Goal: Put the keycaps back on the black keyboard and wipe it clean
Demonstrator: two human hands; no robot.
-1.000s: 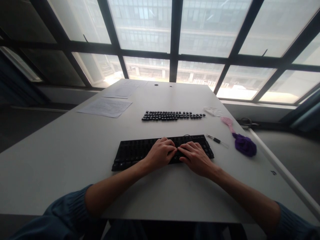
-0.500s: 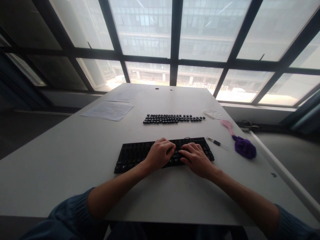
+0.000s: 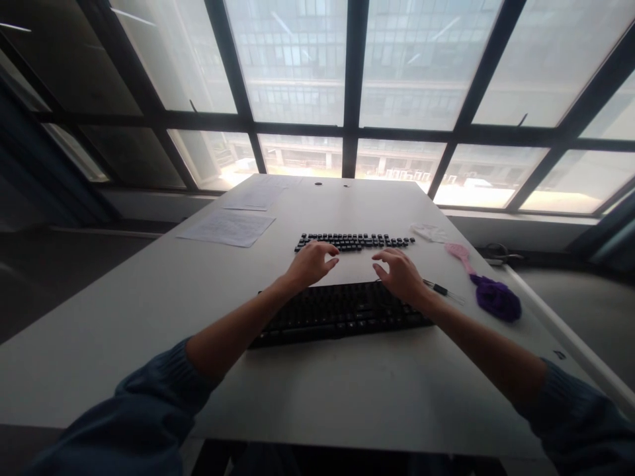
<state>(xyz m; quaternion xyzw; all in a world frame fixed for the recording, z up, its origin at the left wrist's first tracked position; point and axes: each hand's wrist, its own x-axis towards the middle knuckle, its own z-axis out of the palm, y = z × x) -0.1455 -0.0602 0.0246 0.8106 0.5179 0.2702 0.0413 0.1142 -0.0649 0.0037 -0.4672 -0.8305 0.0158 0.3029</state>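
Both hands are held raised over the white table (image 3: 149, 317), just past the far edge of the black keyboard (image 3: 342, 314). The left hand (image 3: 311, 262) is seen empty, with its fingers loosely curled and spread a little. Its fingertips are placed over the left end of the row of loose keycaps (image 3: 367, 241); whether a keycap is touched cannot be told. The right hand (image 3: 401, 274) is likewise empty and half open, its fingers bent downward, and is kept just short of the right part of that row.

The keyboard is laid flat near the person, slightly turned, and both wrists are carried above its far edge. The loose keycaps are lined up in a narrow band beyond it, parallel to it and apart from it.

To the right of the keyboard a wire keycap puller (image 3: 443, 290) is laid on the table, just beside the right wrist. Farther right a pink brush (image 3: 457, 253) and a purple cloth (image 3: 496, 301) are found, with a crumpled white wipe (image 3: 427, 231) behind them. Printed sheets (image 3: 229, 227) are spread at the far left, before the dark-framed window (image 3: 347, 125).
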